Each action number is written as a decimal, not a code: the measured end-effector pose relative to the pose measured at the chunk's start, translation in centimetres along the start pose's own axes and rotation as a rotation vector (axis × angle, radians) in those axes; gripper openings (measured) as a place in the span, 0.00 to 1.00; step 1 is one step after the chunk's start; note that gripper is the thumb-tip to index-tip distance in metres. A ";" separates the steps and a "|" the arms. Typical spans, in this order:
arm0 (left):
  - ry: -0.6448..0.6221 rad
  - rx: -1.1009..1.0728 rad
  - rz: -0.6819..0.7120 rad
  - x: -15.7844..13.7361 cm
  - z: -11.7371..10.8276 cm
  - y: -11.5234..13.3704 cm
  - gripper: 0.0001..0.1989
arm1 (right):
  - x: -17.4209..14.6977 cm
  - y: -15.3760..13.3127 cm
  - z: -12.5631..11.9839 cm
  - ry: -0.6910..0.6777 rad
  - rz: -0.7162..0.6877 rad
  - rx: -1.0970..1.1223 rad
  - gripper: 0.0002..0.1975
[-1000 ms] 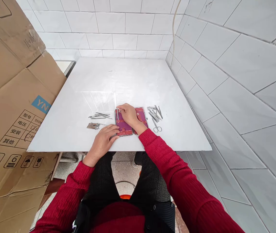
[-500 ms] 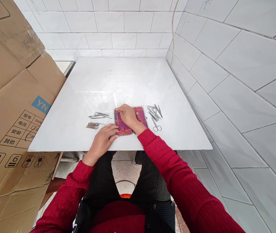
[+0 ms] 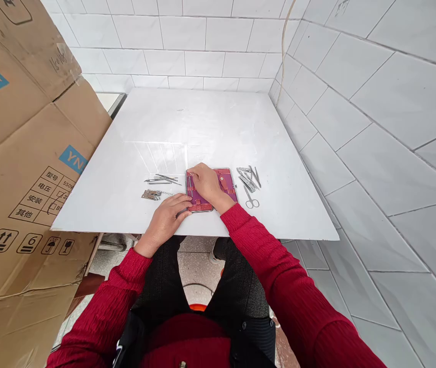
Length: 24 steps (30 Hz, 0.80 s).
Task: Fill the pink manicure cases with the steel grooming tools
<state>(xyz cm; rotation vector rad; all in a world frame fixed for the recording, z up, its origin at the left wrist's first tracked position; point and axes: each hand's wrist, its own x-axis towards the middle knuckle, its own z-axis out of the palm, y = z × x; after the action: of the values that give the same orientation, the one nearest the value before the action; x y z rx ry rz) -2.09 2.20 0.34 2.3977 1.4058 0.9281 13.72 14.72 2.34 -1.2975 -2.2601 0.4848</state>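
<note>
Head view: looking down over red sleeves onto white table point(image 3: 202, 122).
Left hand point(image 3: 164, 221): resting at near table edge, fingers point(image 3: 182, 204) loosely curled, pressed against near left corner of open manicure case point(image 3: 211, 189); steadying, not gripping.
Right hand point(image 3: 207, 184): laid across case, fingertips at far left corner on a tool slot; whether a tool is pinched cannot be told.
Case: open flat, near table edge, centre.
Left tools point(image 3: 160, 180): thin implements and nail clipper point(image 3: 151, 194), loose, just left of case.
Right tools point(image 3: 249, 178): cluster with scissors point(image 3: 250, 200), loose, just right.
Progress, judged: early; most tools outside case.
Cardboard box point(image 3: 22, 168): far left.
</note>
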 end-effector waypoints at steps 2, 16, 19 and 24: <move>0.005 0.007 0.003 0.0 0.0 0.1 0.13 | -0.2 -0.7 -0.3 0.002 -0.041 -0.008 0.17; 0.027 -0.023 -0.048 -0.5 0.1 0.5 0.10 | 1.2 -8.3 -0.2 -0.379 -0.256 -0.311 0.10; 0.034 -0.024 -0.061 -0.6 0.2 0.5 0.10 | 1.4 -9.0 0.2 -0.411 -0.258 -0.386 0.10; 0.046 -0.040 -0.043 -0.7 0.3 0.3 0.10 | 1.9 -9.1 1.1 -0.408 -0.291 -0.480 0.11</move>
<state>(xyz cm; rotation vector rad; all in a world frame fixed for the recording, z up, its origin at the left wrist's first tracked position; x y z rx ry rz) -1.93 1.52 -0.06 2.3219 1.4352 0.9968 5.90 11.87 6.72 -1.1176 -2.9842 0.1043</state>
